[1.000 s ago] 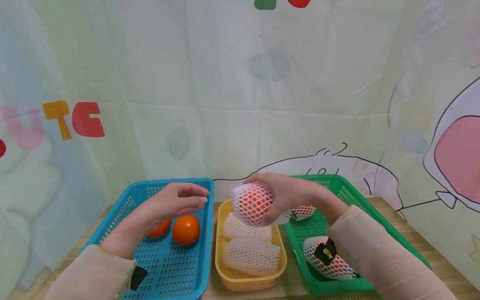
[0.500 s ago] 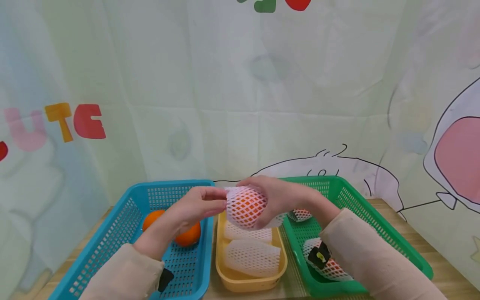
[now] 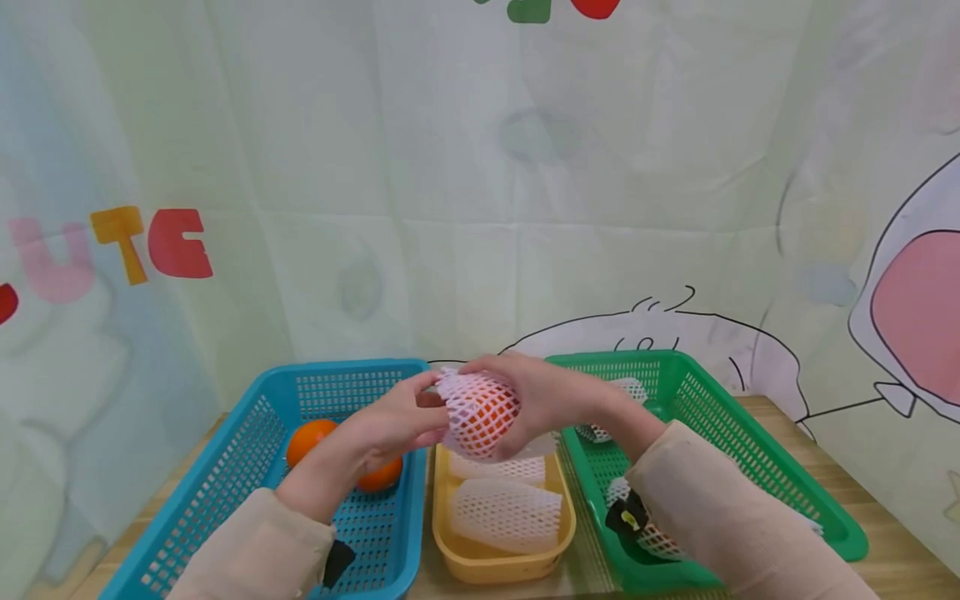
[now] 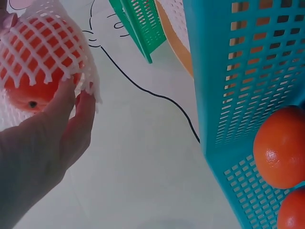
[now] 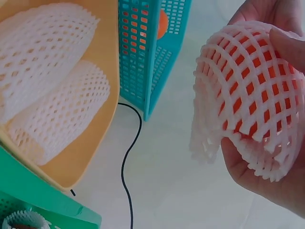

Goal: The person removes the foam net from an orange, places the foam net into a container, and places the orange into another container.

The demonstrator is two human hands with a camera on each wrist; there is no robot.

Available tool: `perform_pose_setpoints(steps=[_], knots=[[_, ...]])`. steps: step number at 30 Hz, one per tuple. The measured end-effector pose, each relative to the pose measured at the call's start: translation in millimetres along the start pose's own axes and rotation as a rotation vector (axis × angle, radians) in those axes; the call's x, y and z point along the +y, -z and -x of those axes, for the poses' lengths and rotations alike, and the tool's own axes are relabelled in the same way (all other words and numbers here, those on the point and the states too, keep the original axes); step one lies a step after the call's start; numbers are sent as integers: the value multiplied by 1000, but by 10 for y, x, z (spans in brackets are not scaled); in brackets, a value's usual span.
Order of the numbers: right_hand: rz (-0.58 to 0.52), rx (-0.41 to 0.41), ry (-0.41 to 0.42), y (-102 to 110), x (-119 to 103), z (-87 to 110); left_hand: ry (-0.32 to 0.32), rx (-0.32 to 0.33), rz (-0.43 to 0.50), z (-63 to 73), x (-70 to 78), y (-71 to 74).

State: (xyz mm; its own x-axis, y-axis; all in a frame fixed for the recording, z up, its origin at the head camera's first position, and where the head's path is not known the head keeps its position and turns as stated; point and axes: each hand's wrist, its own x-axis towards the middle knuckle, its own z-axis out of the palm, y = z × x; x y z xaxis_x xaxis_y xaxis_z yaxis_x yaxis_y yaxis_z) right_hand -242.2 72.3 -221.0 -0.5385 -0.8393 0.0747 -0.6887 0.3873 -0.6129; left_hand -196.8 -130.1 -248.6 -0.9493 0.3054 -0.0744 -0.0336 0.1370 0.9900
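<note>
An orange (image 4: 29, 97) in a white foam fruit net (image 3: 480, 410) is held up over the yellow basket (image 3: 504, 570). My right hand (image 3: 557, 402) grips the wrapped orange from the right, its thumb on the near side. From the left, my left hand (image 3: 392, 423) pinches the net's edge with its fingertips. In the left wrist view, the orange's stem spot shows below the net's edge. Two flat foam nets, one in front (image 3: 507, 514) and one behind (image 3: 498, 468), lie in the yellow basket.
On the left, a blue basket (image 3: 258, 421) holds two bare oranges, one farther back (image 3: 306, 437) and one partly behind my left wrist (image 3: 382, 475). At right stands a green basket (image 3: 757, 454) with several net-wrapped fruits, partly hidden by my right arm. A printed cloth (image 3: 450, 167) hangs behind.
My left hand has moved right from above the blue basket to the net and now pinches its edge. My right hand has brought the wrapped orange slightly left.
</note>
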Motion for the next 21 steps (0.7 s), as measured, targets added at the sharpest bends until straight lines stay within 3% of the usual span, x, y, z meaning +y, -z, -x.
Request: perform_pose_setpoints(steps=[8,16,21], knots=[[-28,22,40,-42,-52,-39,-41,-48,49,-19,-28,0],[-59,52,-85,-4,-25,0,-8,73,-18,-12,-40,-5],[-67,80,-150,16,-17,25,11,95,-21,-22,-50,-8]])
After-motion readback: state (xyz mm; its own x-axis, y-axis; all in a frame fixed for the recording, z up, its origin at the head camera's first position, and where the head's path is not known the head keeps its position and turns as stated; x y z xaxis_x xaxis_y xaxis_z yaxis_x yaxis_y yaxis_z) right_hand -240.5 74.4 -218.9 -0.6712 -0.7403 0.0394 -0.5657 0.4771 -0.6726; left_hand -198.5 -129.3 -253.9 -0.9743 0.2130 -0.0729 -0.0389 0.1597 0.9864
